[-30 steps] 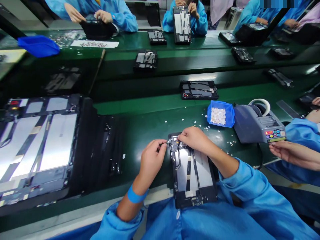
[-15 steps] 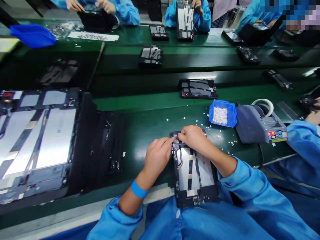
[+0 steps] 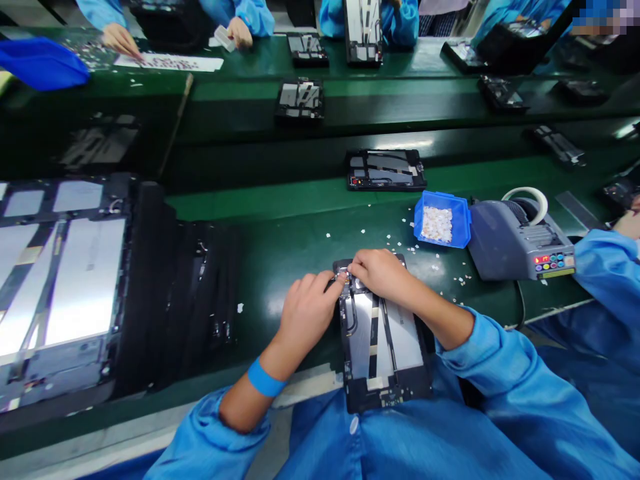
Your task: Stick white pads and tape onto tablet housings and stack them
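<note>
An opened tablet (image 3: 401, 340) with silver battery panels and dark ribbon cables lies in front of me, its near end against my blue smock. My left hand (image 3: 310, 308), a blue band on its wrist, has its fingertips closed at the tablet's upper left corner. Bent over the same corner, my right hand (image 3: 383, 272) has its thumb and finger pinched together, close to the left fingertips. Whatever small part lies between the fingers is too small or hidden to make out.
A blue bin (image 3: 443, 220) of small white pieces stands beside a grey tape dispenser (image 3: 520, 240). Stacked tablets (image 3: 85, 287) fill the left side. Another opened tablet (image 3: 386, 169) lies ahead. White scraps dot the green bench (image 3: 280, 247). Co-workers in blue sit across and at right.
My view has shifted slightly. Both hands stay at the tablet's upper left corner, with small finger movements. Across the bench, a co-worker's hand has moved down to the white strip.
</note>
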`<state>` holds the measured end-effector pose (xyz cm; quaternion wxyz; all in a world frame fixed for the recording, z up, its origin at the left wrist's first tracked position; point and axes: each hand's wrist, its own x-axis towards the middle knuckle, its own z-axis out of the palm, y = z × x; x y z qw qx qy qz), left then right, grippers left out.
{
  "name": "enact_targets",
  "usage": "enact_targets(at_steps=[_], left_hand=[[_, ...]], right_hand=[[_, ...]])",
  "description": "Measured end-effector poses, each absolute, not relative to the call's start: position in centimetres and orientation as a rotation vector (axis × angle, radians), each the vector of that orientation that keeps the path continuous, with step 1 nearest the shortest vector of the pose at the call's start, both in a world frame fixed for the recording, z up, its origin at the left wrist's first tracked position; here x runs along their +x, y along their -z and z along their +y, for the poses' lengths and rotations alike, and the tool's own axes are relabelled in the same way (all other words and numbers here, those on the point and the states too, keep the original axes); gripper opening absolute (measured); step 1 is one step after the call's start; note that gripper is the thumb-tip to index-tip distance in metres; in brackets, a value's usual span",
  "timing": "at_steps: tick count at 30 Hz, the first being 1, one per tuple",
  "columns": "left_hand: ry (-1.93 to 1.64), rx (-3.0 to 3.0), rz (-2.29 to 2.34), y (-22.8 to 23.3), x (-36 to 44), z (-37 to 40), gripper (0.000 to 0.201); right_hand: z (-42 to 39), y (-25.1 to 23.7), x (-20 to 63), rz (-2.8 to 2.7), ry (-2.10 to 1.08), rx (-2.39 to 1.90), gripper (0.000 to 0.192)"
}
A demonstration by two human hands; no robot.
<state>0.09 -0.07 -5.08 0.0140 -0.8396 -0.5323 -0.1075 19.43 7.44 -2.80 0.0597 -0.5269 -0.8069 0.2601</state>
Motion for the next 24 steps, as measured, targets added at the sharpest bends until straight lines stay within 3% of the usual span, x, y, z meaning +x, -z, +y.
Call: enact_targets(at_steps=[3, 8, 12, 19, 24], left_hand=[[0.348, -2.644, -1.685, 5.0, 0.2, 0.0, 0.032], [0.581, -2.758, -1.83, 4.5, -0.4, 1.1, 0.032], [0.815, -2.668, -2.058, 4.1, -1.0, 1.8, 0.029], [0.804, -2.739, -2.139, 4.2, -0.4, 2.3, 0.03], [0.869, -2.749, -2.535, 3.8, 0.3, 4.8, 0.021]], right_hand=[[6.3, 4.0, 21.0, -2.332, -0.761, -1.399, 0.02], [4.7, 6.7, 22.5, -2.379, -0.515, -1.101, 0.034], [4.5, 6.8, 22.1, -2.524, -0.388, -1.082, 0.038], [4.3, 5.5, 21.8, -2.718, -0.267, -1.0, 0.036], [4.7, 5.7, 22.3, -2.73, -0.323, -0.951, 0.037]])
